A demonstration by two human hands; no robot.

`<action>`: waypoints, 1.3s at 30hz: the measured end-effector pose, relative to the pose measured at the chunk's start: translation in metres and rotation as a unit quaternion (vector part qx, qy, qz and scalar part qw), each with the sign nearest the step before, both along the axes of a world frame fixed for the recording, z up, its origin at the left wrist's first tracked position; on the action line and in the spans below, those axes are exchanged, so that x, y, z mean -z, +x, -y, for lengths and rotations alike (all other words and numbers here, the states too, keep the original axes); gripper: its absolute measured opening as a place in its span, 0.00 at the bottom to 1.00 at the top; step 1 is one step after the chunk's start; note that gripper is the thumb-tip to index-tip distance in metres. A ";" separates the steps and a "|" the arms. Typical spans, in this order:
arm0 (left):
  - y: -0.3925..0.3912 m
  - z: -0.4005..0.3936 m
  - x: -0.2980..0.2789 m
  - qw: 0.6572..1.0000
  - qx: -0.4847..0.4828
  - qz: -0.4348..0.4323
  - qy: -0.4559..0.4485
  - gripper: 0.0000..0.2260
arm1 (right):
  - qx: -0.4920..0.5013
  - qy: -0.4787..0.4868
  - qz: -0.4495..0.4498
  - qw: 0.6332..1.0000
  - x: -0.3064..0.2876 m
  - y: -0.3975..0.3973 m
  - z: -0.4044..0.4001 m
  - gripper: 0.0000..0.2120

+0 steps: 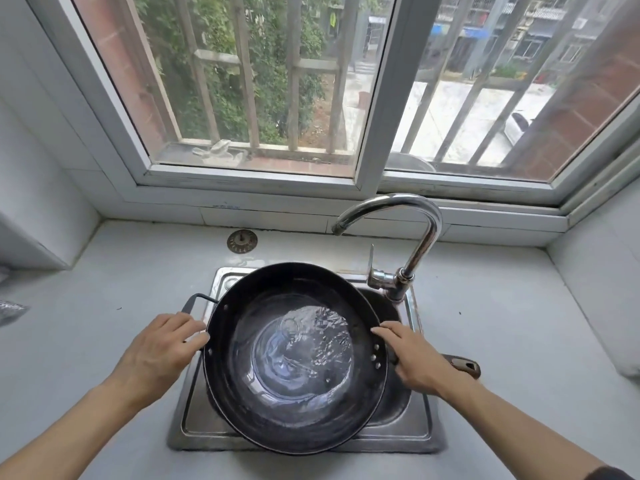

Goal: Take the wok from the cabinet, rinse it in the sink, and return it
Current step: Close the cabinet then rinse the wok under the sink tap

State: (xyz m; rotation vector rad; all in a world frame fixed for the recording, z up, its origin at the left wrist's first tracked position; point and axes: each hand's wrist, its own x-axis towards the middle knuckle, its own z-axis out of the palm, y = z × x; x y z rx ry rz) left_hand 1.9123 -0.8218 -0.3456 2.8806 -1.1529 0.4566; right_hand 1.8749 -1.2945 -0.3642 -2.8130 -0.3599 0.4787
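Wok over the sink, both my hands on it.

White countertop (485, 341) runs under the window (346, 98); steel sink (420, 434) set into it. Black wok (294, 420) sits over the basin, covering most of it, shallow water (304, 344) rippling in its bottom. Chrome gooseneck faucet (420, 237) behind, spout above the wok's far rim. My left hand (159, 351) grips the loop handle at the left rim; my right hand (414, 358) wraps the long handle (465, 366) at its base. Loose sink strainer (242, 241) lies on the counter behind.
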 end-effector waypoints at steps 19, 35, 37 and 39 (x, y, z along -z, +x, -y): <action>0.012 0.002 0.002 0.986 0.082 0.105 0.102 0.16 | -0.008 -0.020 0.137 0.990 0.034 -0.013 0.011 0.30; 0.006 -0.003 -0.044 0.985 0.165 0.044 -0.009 0.16 | -0.058 -0.016 0.165 0.984 -0.030 -0.037 0.037 0.26; 0.006 -0.003 -0.046 0.984 0.174 0.044 -0.006 0.17 | -0.060 -0.010 0.179 0.982 -0.031 -0.036 0.037 0.26; 0.007 -0.003 -0.047 0.983 0.177 0.041 -0.006 0.18 | -0.053 -0.012 0.201 0.978 -0.031 -0.034 0.038 0.27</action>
